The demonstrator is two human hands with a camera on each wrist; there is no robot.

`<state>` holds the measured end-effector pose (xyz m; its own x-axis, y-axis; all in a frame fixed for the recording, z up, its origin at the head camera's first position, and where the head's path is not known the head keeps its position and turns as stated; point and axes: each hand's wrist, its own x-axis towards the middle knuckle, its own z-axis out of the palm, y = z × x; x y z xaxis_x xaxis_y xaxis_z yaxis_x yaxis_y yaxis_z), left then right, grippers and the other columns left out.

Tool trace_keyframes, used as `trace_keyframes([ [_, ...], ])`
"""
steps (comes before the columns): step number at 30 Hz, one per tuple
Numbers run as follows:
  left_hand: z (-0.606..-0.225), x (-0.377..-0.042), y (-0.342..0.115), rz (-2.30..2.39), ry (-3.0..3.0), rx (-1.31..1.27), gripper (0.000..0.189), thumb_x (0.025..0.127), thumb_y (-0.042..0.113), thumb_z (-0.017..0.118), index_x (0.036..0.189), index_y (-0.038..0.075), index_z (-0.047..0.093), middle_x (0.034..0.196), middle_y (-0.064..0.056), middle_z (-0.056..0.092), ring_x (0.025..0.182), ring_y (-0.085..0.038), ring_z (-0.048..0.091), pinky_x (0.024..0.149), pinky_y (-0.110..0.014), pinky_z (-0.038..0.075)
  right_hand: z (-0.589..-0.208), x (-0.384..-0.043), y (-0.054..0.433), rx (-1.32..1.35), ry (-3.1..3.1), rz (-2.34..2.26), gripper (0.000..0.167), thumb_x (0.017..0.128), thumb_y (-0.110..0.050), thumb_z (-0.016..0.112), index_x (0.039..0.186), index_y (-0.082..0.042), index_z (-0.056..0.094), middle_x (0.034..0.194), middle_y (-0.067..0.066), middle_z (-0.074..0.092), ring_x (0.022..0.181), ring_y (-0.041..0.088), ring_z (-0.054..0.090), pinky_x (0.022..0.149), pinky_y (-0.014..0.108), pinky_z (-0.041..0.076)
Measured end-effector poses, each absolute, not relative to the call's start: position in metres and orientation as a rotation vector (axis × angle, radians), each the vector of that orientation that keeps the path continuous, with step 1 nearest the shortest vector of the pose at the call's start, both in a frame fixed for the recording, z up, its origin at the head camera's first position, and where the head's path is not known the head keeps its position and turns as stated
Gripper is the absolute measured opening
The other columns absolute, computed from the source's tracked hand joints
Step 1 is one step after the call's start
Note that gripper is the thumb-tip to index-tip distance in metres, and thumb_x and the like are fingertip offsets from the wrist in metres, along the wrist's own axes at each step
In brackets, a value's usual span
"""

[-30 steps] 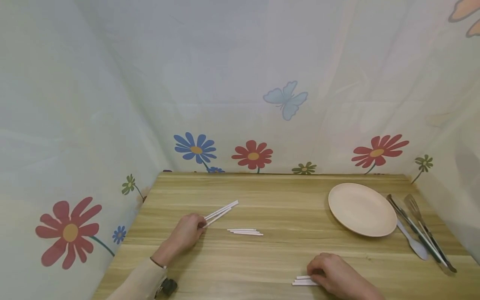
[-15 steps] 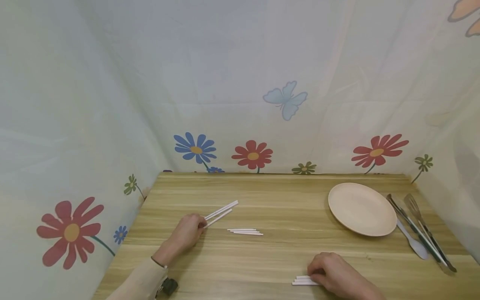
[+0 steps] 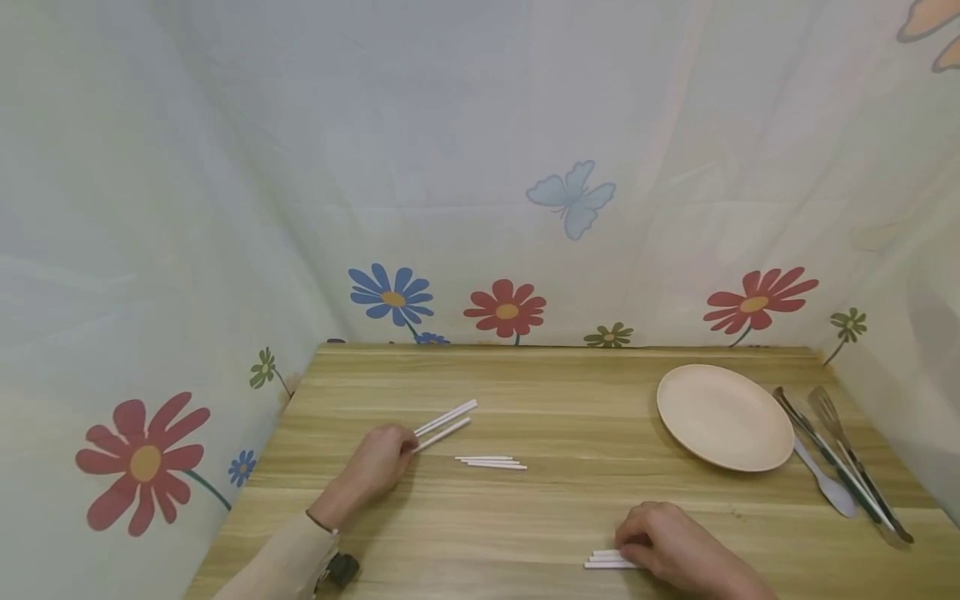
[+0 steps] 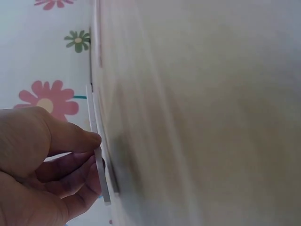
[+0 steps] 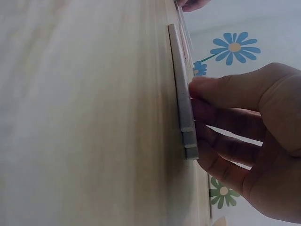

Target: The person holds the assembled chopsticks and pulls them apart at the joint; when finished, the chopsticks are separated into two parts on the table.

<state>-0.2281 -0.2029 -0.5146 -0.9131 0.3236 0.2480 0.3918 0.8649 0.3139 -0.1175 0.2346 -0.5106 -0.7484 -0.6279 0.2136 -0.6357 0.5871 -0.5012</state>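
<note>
At the left of the head view, my left hand (image 3: 381,458) pinches one slim white stick (image 3: 442,435) near its close end. A pair of white sticks (image 3: 448,417) lies right alongside, slanting away. In the left wrist view, thumb and fingertips hold the white stick (image 4: 102,176) just over the table. My right hand (image 3: 667,537) is at the front, its thumb and curled fingers on a group of three white sticks (image 3: 609,562) laid side by side. The right wrist view shows the sticks' (image 5: 182,89) staggered ends. Between the hands, several thinner white sticks (image 3: 491,462) lie in a bunch.
On the right of the wooden table (image 3: 540,383) sits a round beige plate (image 3: 723,417). Beside it lie a grey spoon (image 3: 832,492), a slotted turner (image 3: 825,408) and a long tong-like utensil (image 3: 825,454). A flower-printed curtain (image 3: 450,208) surrounds the table.
My left hand has shifted slightly right with its stick, widening the gap to the neighbouring pair. My right hand and the other sticks have stayed almost still.
</note>
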Motion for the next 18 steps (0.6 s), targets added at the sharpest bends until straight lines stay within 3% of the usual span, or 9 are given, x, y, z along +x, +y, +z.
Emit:
trace_keyframes([
  [5,-0.507,-0.229,-0.197,-0.581,-2.842,-0.558,0.009,0.080,0.001,0.073,0.086,0.007,0.075,0.078,0.000,0.066,0.069,-0.011,0.057,0.062,-0.029,0.050,-0.505,-0.120,0.232,1.074,-2.720,0.836,0.015,0.079,-0.012,0.077,0.080,-0.025,0.070,0.079,-0.021,0.063,0.072,-0.007,0.053,0.059,0.018,0.045],
  [10,-0.500,-0.232,-0.188,-0.577,-2.838,-0.573,0.011,0.080,0.001,0.072,0.088,0.007,0.075,0.077,0.001,0.065,0.069,-0.010,0.056,0.063,-0.028,0.050,-0.494,-0.125,0.230,0.971,-2.788,0.850,0.006,0.083,-0.015,0.075,0.087,-0.019,0.073,0.083,-0.016,0.065,0.074,-0.005,0.055,0.061,0.022,0.049],
  [18,-0.492,-0.235,-0.174,-0.617,-2.822,-0.650,0.009,0.081,0.001,0.072,0.087,0.006,0.075,0.074,0.003,0.062,0.066,-0.008,0.053,0.059,-0.023,0.047,-0.483,-0.134,0.225,0.954,-2.737,0.800,0.010,0.082,-0.011,0.075,0.090,-0.017,0.072,0.083,-0.015,0.064,0.074,-0.004,0.054,0.062,0.022,0.049],
])
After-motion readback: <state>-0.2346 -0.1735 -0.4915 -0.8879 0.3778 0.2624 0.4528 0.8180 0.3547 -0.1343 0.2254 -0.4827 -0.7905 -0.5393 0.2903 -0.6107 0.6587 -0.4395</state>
